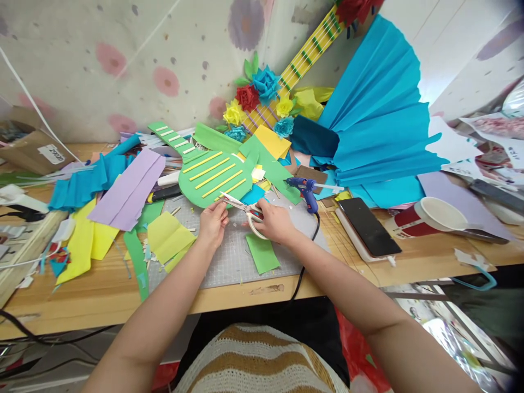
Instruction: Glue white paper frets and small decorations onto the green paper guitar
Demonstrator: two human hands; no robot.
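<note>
My right hand (273, 219) grips a pair of white-handled scissors (258, 228), whose blades point left and look parted. Close to the blades, the fingers of my left hand (213, 222) are pinched together; whatever they hold is too small to make out. Just beyond both hands lies a green paper guitar (210, 174) with yellow strips across its body and pale strips along its neck. Below the scissors a green paper piece (262, 253) rests on the grey cutting mat (223, 271).
A blue glue gun (305, 191) with a black cord stands right of the guitar. Further right are a phone (368, 225) and a paper cup (426, 217). Purple paper (129, 191) and yellow paper (84, 240) lie left. Behind stand a yellow flowered guitar (307, 60) and blue pleated paper (376, 109).
</note>
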